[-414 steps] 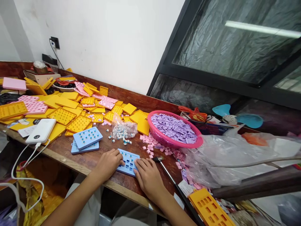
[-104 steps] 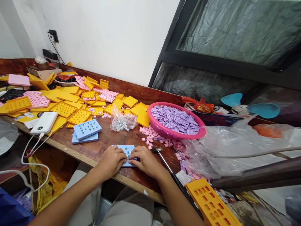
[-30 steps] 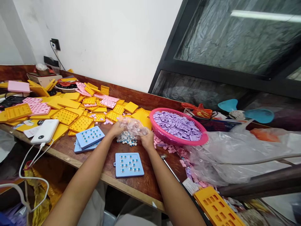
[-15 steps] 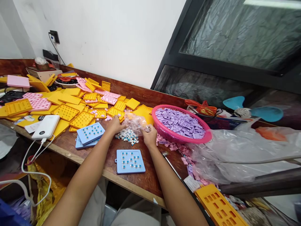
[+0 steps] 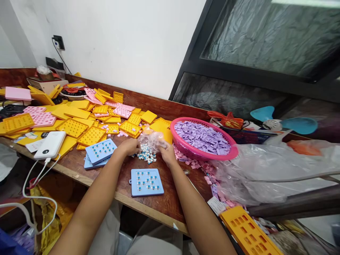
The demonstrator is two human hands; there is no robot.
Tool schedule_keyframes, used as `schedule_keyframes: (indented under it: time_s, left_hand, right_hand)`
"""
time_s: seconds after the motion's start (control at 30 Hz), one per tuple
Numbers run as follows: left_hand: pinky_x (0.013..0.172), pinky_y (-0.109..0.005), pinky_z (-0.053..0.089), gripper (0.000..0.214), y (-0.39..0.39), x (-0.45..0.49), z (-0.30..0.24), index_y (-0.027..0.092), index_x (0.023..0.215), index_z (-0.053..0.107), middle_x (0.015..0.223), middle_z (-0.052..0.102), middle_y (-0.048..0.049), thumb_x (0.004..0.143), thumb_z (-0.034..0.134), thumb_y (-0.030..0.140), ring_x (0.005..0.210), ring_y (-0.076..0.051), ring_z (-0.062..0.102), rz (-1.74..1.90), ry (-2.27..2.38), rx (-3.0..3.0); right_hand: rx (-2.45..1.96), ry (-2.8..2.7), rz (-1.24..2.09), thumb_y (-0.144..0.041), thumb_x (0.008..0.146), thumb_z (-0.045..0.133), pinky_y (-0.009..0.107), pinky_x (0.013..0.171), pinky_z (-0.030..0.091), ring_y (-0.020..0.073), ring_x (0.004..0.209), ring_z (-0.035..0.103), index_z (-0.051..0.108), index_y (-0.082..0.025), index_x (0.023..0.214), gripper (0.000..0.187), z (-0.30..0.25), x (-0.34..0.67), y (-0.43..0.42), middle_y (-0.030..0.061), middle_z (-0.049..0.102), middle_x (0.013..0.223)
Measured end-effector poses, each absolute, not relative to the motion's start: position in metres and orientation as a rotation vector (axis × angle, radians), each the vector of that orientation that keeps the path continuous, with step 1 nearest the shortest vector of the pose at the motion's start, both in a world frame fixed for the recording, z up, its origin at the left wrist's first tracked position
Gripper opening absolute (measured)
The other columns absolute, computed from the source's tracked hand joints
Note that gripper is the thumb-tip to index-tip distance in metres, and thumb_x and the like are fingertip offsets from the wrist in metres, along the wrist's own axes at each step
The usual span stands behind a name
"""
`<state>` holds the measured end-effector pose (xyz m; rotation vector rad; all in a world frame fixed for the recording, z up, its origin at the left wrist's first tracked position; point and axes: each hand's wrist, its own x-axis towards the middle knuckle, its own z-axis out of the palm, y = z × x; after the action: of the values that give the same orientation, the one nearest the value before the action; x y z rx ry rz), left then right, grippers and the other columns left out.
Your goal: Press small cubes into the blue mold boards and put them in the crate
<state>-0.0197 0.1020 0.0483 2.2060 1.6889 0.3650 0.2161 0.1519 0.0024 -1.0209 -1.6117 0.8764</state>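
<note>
My right hand (image 5: 167, 151) pinches the crumpled clear plastic bag (image 5: 153, 137), beside a loose pile of small white-and-blue key switches (image 5: 147, 155). My left hand (image 5: 131, 146) is at the left edge of that pile, fingers curled together; what they hold, if anything, is hidden. Nearer to me lies a light-blue plate (image 5: 147, 192) with rows of blue switches set in it. Left of my left forearm another light-blue plate (image 5: 101, 151), also bearing switches, rests on a similar blue plate (image 5: 91, 163).
Yellow plates (image 5: 73, 127) and pink plates (image 5: 45, 119) cover the table's left and back. A pink basket (image 5: 230, 153) of purple pieces stands right of the bag, with pink bits (image 5: 195, 164) scattered below it. A white power bank (image 5: 50, 144) with cables sits at the left edge.
My left hand has moved down from the bag to the switch pile's left edge. My right hand has shifted slightly left with the bag. The blue plates have not moved.
</note>
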Motion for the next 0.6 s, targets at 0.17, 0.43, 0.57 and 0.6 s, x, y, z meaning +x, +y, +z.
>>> schedule_keyframes:
  time_s: [0.17,0.43,0.57,0.6]
  left_hand:
    - [0.067,-0.027,0.043,0.019,0.097,-0.021,0.059,0.017,0.082,0.072,0.085,0.074,-0.0075,0.087,0.056,0.027,0.073,-0.019,0.062,0.566,1.729,2.221]
    - [0.064,-0.024,0.043,0.042,0.088,0.006,0.073,0.014,0.084,0.068,0.076,0.065,-0.0027,0.088,0.059,0.055,0.068,-0.015,0.055,1.066,1.092,1.935]
    - [0.066,-0.025,0.047,0.052,0.087,0.015,0.069,0.018,0.09,0.072,0.079,0.068,-0.0024,0.083,0.059,0.068,0.072,-0.016,0.058,0.837,1.01,1.843]
    - [0.071,-0.026,0.049,0.054,0.088,0.017,0.067,0.019,0.093,0.072,0.084,0.07,-0.0031,0.084,0.057,0.069,0.077,-0.018,0.06,0.78,0.988,1.847]
  right_hand:
    - [-1.096,-1.522,0.712,-0.047,0.071,0.075,0.049,0.102,0.049,0.0314,0.116,0.061,0.052,-0.012,0.133,0.075,0.011,0.217,0.145,0.0187,0.062,0.13]
    - [-0.919,-1.876,0.297,-0.035,0.092,0.062,0.042,0.102,0.048,0.0257,0.109,0.063,0.069,-0.021,0.11,0.024,0.069,0.207,0.087,0.0093,0.07,0.113]
    - [-0.978,-1.825,0.62,-0.037,0.089,0.065,0.033,0.081,0.055,0.0207,0.086,0.069,0.072,-0.021,0.104,0.023,0.07,0.215,0.058,0.0037,0.075,0.097]
    - [-1.011,-1.791,0.642,-0.037,0.088,0.067,0.032,0.079,0.055,0.0203,0.084,0.069,0.073,-0.021,0.103,0.023,0.071,0.226,0.05,0.003,0.075,0.095]
